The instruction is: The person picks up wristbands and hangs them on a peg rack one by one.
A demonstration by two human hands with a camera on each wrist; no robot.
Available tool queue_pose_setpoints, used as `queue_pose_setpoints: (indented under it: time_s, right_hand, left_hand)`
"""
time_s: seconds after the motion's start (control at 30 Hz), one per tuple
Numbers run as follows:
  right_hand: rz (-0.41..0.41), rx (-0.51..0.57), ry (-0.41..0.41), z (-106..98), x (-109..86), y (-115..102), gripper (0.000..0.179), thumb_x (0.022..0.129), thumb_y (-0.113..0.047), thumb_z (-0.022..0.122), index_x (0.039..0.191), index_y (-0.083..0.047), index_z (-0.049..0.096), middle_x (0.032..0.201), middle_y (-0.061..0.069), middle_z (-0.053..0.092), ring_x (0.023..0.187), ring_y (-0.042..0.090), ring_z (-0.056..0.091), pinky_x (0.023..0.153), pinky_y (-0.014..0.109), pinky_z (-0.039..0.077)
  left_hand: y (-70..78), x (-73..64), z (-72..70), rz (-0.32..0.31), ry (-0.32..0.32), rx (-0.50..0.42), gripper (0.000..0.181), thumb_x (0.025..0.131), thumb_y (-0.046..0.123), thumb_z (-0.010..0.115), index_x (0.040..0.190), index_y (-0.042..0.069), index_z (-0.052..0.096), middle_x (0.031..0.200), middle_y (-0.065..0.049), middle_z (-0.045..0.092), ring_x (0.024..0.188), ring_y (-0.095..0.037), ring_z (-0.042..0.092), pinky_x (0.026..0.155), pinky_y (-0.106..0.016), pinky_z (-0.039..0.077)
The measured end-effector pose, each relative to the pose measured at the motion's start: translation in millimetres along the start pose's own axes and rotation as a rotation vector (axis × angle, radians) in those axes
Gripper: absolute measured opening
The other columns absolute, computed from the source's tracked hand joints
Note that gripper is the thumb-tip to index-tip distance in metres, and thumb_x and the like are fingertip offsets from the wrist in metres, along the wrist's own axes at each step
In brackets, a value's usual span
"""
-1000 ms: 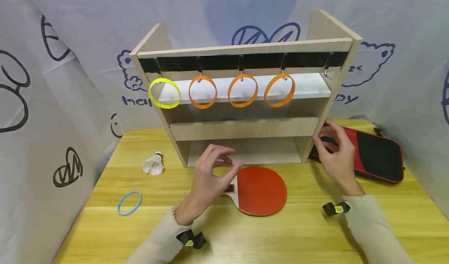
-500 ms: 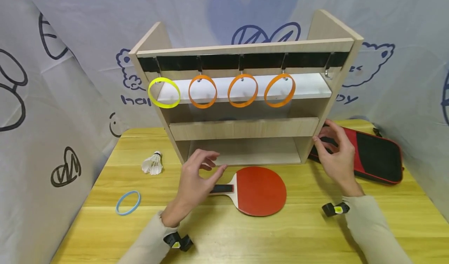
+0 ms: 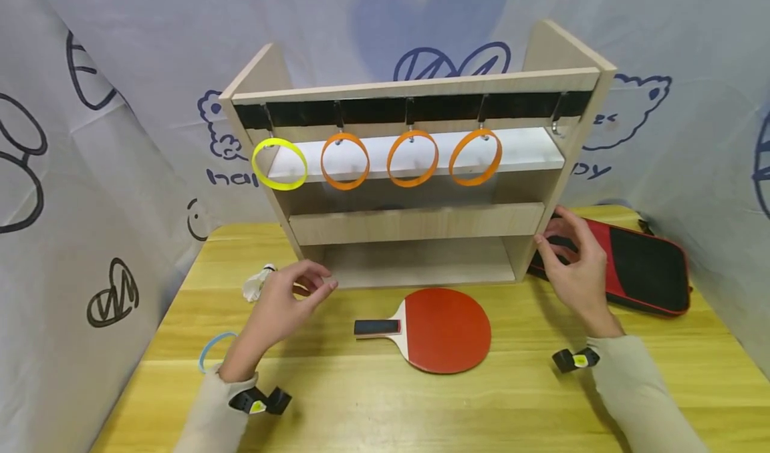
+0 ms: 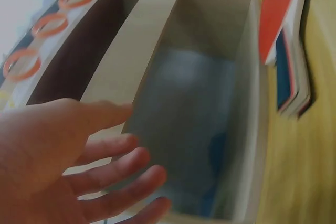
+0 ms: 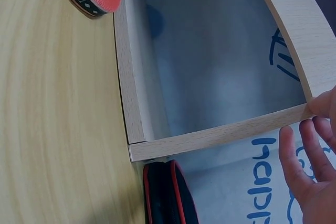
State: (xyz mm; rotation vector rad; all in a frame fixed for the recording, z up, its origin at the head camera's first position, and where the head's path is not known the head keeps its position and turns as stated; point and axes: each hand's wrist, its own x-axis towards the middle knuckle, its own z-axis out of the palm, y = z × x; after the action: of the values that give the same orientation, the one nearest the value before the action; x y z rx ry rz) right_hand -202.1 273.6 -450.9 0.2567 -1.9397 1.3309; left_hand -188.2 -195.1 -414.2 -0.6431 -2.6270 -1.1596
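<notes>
My left hand [image 3: 284,304] hovers over the table by the lower left corner of the wooden shelf rack [image 3: 415,224], fingers spread and holding nothing. In the left wrist view its fingers [image 4: 139,163] are before the rack's compartments. My right hand [image 3: 579,266] is at the rack's right side panel; in the right wrist view the thumb [image 5: 321,104] touches the panel's front edge, the other fingers loosely outside it. A table tennis bat [image 3: 448,331], red side up, lies before the rack. Behind my left hand a shuttlecock [image 3: 255,284] is partly hidden.
From the rack's hooks hang a yellow ring [image 3: 259,172] and several orange rings [image 3: 390,162]; the rightmost hook [image 3: 557,127] is bare. A blue ring [image 3: 207,353] lies left, partly behind my left forearm. A black and red case [image 3: 650,266] lies right of the rack.
My left hand has moved left, from above the bat's handle to near the shuttlecock, uncovering the handle and partly covering the shuttlecock and blue ring. The right hand stays at the rack.
</notes>
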Motion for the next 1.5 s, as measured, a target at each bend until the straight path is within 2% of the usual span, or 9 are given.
queue_pose_setpoints:
  time_s: [0.2, 0.37, 0.53, 0.67, 0.87, 1.0, 1.2, 1.37, 1.5]
  right_hand:
    - [0.001, -0.014, 0.007, 0, -1.5, 2, 0.062, 0.089, 0.019, 0.077, 0.148, 0.003, 0.063, 0.115, -0.019, 0.067, 0.102, -0.003, 0.066, 0.082, 0.002, 0.053]
    - [-0.003, -0.014, 0.009, 0, -1.4, 3, 0.062, 0.089, 0.019, 0.076, 0.147, 0.004, 0.063, 0.114, -0.019, 0.068, 0.102, -0.003, 0.066, 0.082, 0.002, 0.053]
    - [-0.005, -0.013, 0.005, 1, -0.7, 3, 0.062, 0.090, 0.018, 0.076, 0.148, 0.003, 0.063, 0.115, -0.019, 0.068, 0.103, -0.003, 0.066, 0.082, 0.002, 0.054]
    - [-0.009, -0.016, 0.002, 2, -0.8, 4, 0.062, 0.089, 0.019, 0.076, 0.148, 0.004, 0.062, 0.115, -0.020, 0.067, 0.103, -0.003, 0.066, 0.082, 0.002, 0.053]
    - [0.008, 0.003, 0.003, 1, -1.4, 4, 0.061, 0.090, 0.019, 0.075, 0.148, 0.004, 0.062, 0.115, -0.018, 0.068, 0.103, -0.002, 0.066, 0.082, 0.003, 0.054]
    - [0.008, 0.009, 0.001, 1, -0.9, 4, 0.061, 0.090, 0.019, 0.075, 0.148, 0.004, 0.062, 0.115, -0.018, 0.068, 0.103, -0.001, 0.067, 0.082, 0.003, 0.055]
    - [-0.010, 0.006, -0.004, 2, 0.0, 5, 0.061, 0.090, 0.020, 0.074, 0.148, 0.004, 0.062, 0.115, -0.018, 0.068, 0.103, -0.001, 0.067, 0.082, 0.003, 0.054]
    - [-0.017, -0.001, -0.001, 1, -0.5, 5, 0.062, 0.089, 0.021, 0.074, 0.147, 0.005, 0.062, 0.115, -0.019, 0.068, 0.103, -0.002, 0.067, 0.082, 0.003, 0.054]
    - [-0.022, -0.002, 0.003, 2, -0.9, 6, 0.062, 0.088, 0.022, 0.074, 0.147, 0.006, 0.062, 0.115, -0.019, 0.067, 0.103, -0.002, 0.066, 0.082, 0.003, 0.054]
  left_hand:
    - [-15.9, -4.0, -27.0, -0.050, -0.092, 0.059, 0.009, 0.102, 0.015, 0.080, 0.108, 0.009, 0.078, 0.090, 0.001, 0.077, 0.083, -0.011, 0.072, 0.080, -0.028, 0.065]
    - [-32.2, -12.5, -46.2, -0.104, -0.087, 0.070, 0.012, 0.103, 0.016, 0.078, 0.111, 0.007, 0.077, 0.092, -0.002, 0.077, 0.084, -0.011, 0.072, 0.080, -0.028, 0.064]
    - [-54.8, -24.4, -58.3, -0.163, -0.097, 0.088, 0.014, 0.104, 0.019, 0.076, 0.112, 0.007, 0.077, 0.097, -0.005, 0.079, 0.087, -0.010, 0.073, 0.079, -0.024, 0.063]
    - [-71.6, -32.6, -69.1, -0.226, -0.113, 0.128, 0.017, 0.106, 0.023, 0.075, 0.115, 0.009, 0.077, 0.102, -0.006, 0.079, 0.092, -0.016, 0.073, 0.078, -0.023, 0.060]
    - [-87.6, -38.1, -86.2, -0.280, -0.141, 0.138, 0.025, 0.104, 0.024, 0.077, 0.121, 0.006, 0.077, 0.100, -0.008, 0.079, 0.095, -0.024, 0.076, 0.075, -0.025, 0.060]
    - [-98.6, -43.7, -95.2, -0.316, -0.200, 0.131, 0.026, 0.102, 0.020, 0.079, 0.121, 0.002, 0.075, 0.100, -0.009, 0.078, 0.090, -0.021, 0.075, 0.072, -0.025, 0.059]
    - [-110.7, -54.9, -107.4, -0.376, -0.330, 0.089, 0.030, 0.099, 0.013, 0.081, 0.123, -0.004, 0.073, 0.104, -0.011, 0.076, 0.089, -0.016, 0.073, 0.075, -0.023, 0.059]
    - [-115.3, -57.9, -113.8, -0.417, -0.447, 0.023, 0.033, 0.097, 0.008, 0.082, 0.124, -0.007, 0.071, 0.109, -0.015, 0.072, 0.091, -0.016, 0.069, 0.075, -0.023, 0.057]
    - [-116.3, -57.4, -115.2, -0.423, -0.486, 0.001, 0.033, 0.095, 0.006, 0.083, 0.123, -0.008, 0.071, 0.111, -0.016, 0.072, 0.095, -0.017, 0.069, 0.079, -0.022, 0.058]
